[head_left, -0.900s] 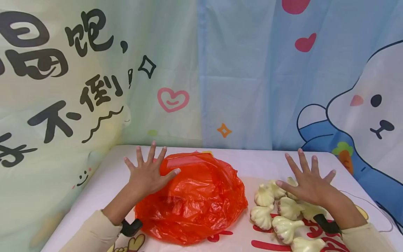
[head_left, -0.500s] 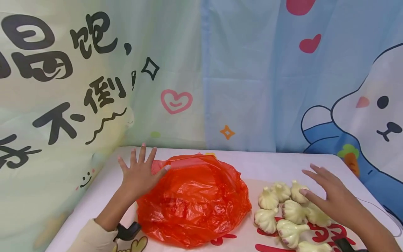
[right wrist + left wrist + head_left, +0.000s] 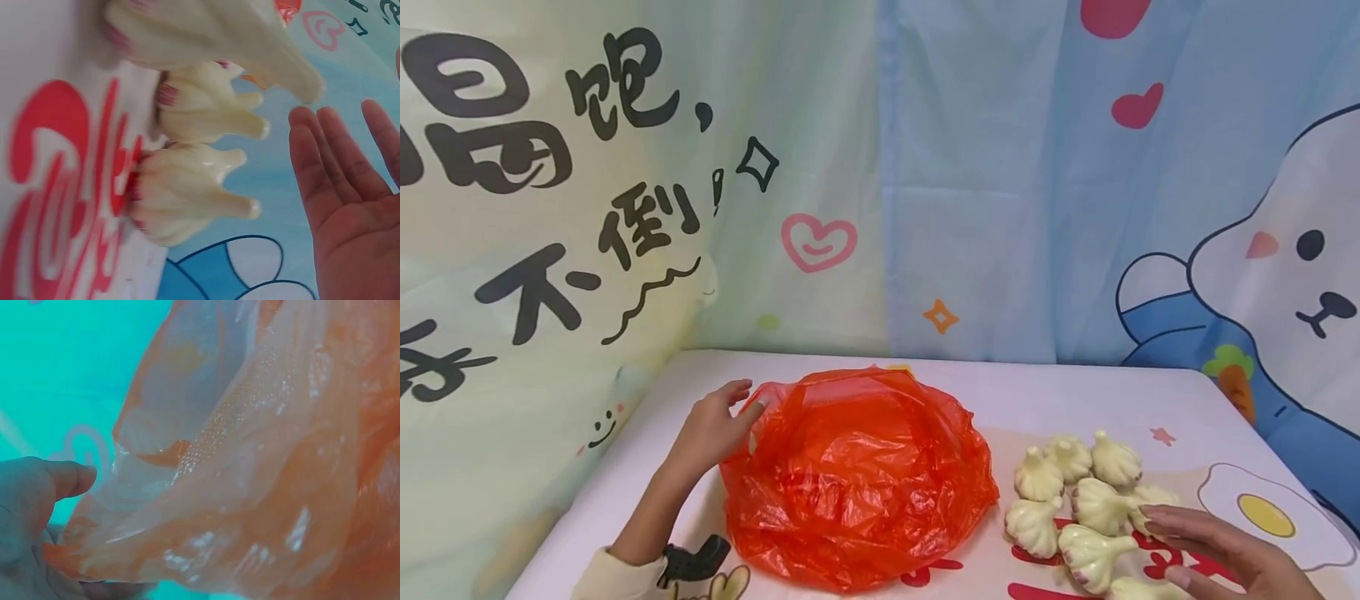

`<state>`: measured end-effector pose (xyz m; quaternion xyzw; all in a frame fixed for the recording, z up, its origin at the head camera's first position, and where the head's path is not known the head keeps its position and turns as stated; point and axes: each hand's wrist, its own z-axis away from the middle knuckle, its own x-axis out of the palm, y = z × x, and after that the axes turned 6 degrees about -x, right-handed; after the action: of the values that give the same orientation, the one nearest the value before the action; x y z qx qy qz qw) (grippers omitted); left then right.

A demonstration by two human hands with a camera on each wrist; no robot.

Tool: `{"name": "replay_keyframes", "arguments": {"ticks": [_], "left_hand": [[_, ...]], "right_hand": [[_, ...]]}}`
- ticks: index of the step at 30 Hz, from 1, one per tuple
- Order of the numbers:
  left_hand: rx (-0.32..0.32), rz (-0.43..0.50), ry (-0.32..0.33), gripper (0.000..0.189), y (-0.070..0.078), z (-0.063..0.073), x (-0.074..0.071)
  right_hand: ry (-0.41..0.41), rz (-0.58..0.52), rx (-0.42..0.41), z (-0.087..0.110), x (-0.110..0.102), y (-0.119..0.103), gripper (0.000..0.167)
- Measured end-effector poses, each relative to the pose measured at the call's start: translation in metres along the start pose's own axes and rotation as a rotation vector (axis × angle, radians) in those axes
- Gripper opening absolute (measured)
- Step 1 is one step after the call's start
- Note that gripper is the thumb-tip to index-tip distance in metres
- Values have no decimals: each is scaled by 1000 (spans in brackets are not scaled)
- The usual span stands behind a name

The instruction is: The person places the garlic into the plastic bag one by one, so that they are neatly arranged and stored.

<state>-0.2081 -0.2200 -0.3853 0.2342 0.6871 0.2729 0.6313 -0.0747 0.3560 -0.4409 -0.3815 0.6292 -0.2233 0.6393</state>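
Red plastic bag (image 3: pixel 857 479) lies crumpled on the worktop (image 3: pixel 1045 392), its edge between the thumb and fingers of the left hand (image 3: pixel 715 429), parted without gripping. Near garlic bulbs (image 3: pixel 1093 504), the right hand (image 3: pixel 1236 546) has nearly straight fingers, holding nothing.

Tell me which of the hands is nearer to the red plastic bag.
Left. The left hand is at the left edge of the red plastic bag; the right hand is well off to its right, by the garlic bulbs.
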Motion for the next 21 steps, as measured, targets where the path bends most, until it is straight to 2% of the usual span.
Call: {"name": "replay_keyframes", "arguments": {"ticks": [2, 3, 6, 8, 10, 12, 16, 18, 21], "left_hand": [[-4, 45, -18, 50, -2, -2, 2], [-5, 68, -27, 49, -3, -2, 3], [-6, 128, -45, 43, -4, -3, 8], [-3, 145, -37, 38, -4, -5, 9], [-4, 166, -33, 35, -4, -7, 10], [-12, 188, -33, 35, -3, -8, 10], [-36, 237, -52, 39, -1, -6, 10], [-44, 238, -56, 39, -1, -5, 10], [-52, 237, -60, 38, -1, -4, 11]], "right_hand": [[-31, -35, -7, 5, 4, 7, 45], [-36, -48, -51, 7, 7, 10, 45], [-84, -141, -245, 8, 11, 18, 45], [-160, -254, -400, 5, 10, 23, 50], [-266, -375, -490, 2, 6, 27, 55], [-397, -496, -500, 0, 0, 31, 58], [-527, -642, -385, 2, -7, 33, 54], [-539, -686, -334, 4, -8, 34, 53], [-479, -639, -289, 6, -6, 34, 54]]}}
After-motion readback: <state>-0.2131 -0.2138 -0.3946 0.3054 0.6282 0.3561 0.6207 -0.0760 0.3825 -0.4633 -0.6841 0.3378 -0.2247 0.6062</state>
